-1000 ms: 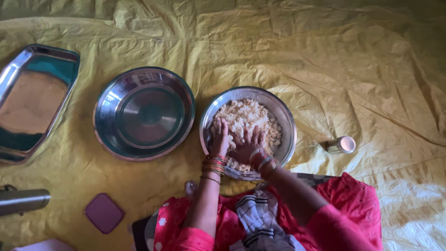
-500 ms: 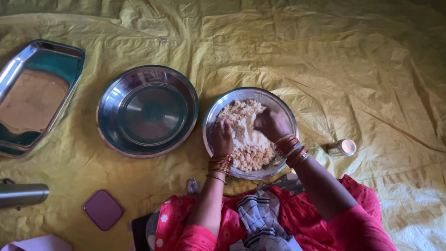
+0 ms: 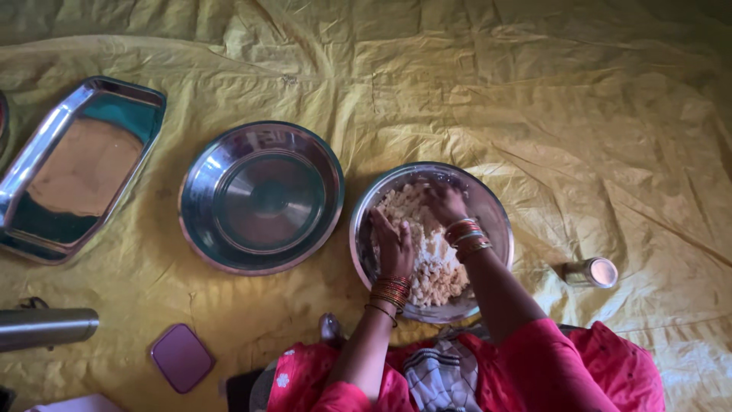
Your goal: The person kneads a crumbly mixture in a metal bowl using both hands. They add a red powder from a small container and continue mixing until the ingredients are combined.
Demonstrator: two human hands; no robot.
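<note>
A home cooking spot on the floor is shown. A big yellow sheet is spread out flat, and steel dishes are set on it: a round bowl of crumbly food, an empty round pan and a shiny tray. A small purple lid is laid nearby.

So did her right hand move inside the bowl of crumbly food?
Yes. The right hand went from the near rim beside the left hand to the bowl's far side.
</note>
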